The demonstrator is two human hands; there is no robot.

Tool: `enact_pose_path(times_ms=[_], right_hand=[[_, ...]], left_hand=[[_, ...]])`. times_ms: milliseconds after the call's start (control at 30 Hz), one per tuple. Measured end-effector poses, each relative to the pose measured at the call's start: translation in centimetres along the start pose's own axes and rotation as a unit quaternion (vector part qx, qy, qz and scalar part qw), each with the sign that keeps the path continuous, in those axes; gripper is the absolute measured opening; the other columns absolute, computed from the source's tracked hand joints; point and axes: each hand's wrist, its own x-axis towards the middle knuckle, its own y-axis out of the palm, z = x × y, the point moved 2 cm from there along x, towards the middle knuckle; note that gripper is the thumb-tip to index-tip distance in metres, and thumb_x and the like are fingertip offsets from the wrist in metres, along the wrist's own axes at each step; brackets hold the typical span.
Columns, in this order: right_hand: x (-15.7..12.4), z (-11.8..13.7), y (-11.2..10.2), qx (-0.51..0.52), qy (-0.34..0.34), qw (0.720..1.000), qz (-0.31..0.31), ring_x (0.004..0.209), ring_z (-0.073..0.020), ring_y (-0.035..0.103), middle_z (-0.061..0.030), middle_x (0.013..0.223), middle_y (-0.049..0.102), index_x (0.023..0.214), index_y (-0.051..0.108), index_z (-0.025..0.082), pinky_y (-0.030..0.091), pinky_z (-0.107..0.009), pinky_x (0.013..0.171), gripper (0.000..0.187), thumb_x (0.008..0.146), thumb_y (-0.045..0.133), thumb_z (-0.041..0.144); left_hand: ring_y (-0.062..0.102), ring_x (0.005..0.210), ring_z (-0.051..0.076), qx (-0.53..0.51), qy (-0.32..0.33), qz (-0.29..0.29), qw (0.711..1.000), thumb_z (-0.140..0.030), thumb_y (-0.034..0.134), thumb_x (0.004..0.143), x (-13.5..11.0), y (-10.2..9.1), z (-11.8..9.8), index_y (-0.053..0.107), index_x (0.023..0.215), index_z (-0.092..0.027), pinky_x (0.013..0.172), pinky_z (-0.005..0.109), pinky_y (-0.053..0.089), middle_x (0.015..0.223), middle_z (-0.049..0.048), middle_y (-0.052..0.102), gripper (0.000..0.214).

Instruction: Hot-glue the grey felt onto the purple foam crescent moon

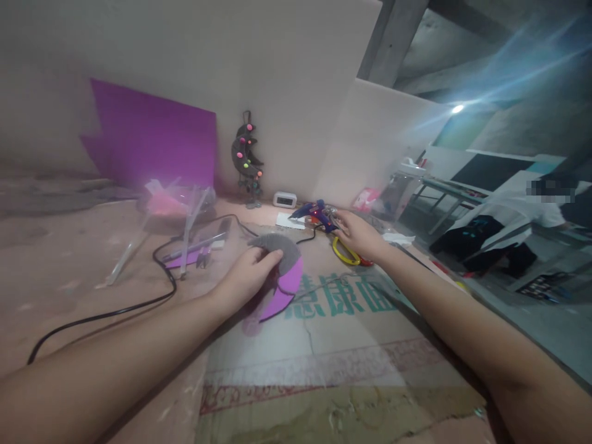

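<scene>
My left hand presses down on a round craft piece, grey on top and purple below, its fingers curled over the grey part. My right hand reaches to the blue glue gun at the back of the surface and its fingers close round the handle. The gun's nozzle points left over a white paper slip. Its black cord loops leftward across the surface.
A purple sheet leans on the wall beside a dark moon ornament with coloured dots. Clear plastic bags and glue sticks lie left, yellow-handled scissors near my right hand, a small white clock behind. A person sits at right.
</scene>
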Motion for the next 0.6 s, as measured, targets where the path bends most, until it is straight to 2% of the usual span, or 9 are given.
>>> enact_pose_path(times_ms=[100,200,267,467,600], right_hand=[[2.3,0.4,0.0,0.0,0.041,0.999,0.032,0.123,-0.029,0.054,-0.0158,0.134,0.057,0.133,0.052,0.014,0.04,-0.041,0.103,0.05,0.086,0.057,0.031],[4.6,0.4,0.9,0.017,0.074,0.995,0.061,0.101,-0.0275,0.066,-0.013,0.11,0.071,0.114,0.066,0.016,0.048,-0.036,0.089,0.041,0.086,0.057,0.044],[5.6,0.4,1.9,0.03,0.089,0.993,0.069,0.09,-0.0249,0.068,-0.0116,0.1,0.073,0.106,0.068,0.016,0.049,-0.033,0.083,0.04,0.084,0.06,0.048],[6.2,0.7,4.4,0.073,0.12,0.989,0.038,0.1,-0.0258,0.065,-0.017,0.113,0.069,0.116,0.061,0.011,0.048,-0.034,0.085,0.044,0.08,0.066,0.036],[5.6,0.5,4.2,0.107,0.152,0.982,0.027,0.088,-0.0255,0.067,-0.0135,0.098,0.073,0.108,0.064,0.012,0.051,-0.033,0.079,0.035,0.077,0.066,0.028]], left_hand=[[0.046,0.049,0.011,0.001,0.001,-0.002,1.0,-0.044,0.054,0.081,0.1,0.0,0.0,0.056,0.069,-0.017,0.043,0.023,0.03,0.062,-0.0017,0.056,0.03],[0.045,0.048,0.01,0.001,-0.016,0.001,1.0,-0.044,0.054,0.082,0.1,0.1,0.2,0.054,0.066,-0.017,0.044,0.023,0.031,0.058,-0.0028,0.053,0.031],[0.048,0.049,0.011,-0.006,-0.021,0.003,1.0,-0.045,0.055,0.082,0.1,0.1,0.4,0.053,0.065,-0.017,0.047,0.023,0.034,0.057,-0.0028,0.053,0.033],[0.052,0.056,0.013,-0.021,-0.004,0.002,1.0,-0.049,0.054,0.082,0.2,0.1,0.8,0.053,0.061,-0.017,0.054,0.024,0.039,0.058,-0.001,0.055,0.038],[0.052,0.055,0.013,-0.021,-0.006,0.001,1.0,-0.048,0.054,0.082,0.2,0.1,0.7,0.053,0.061,-0.017,0.054,0.025,0.038,0.058,-0.0011,0.055,0.037]])
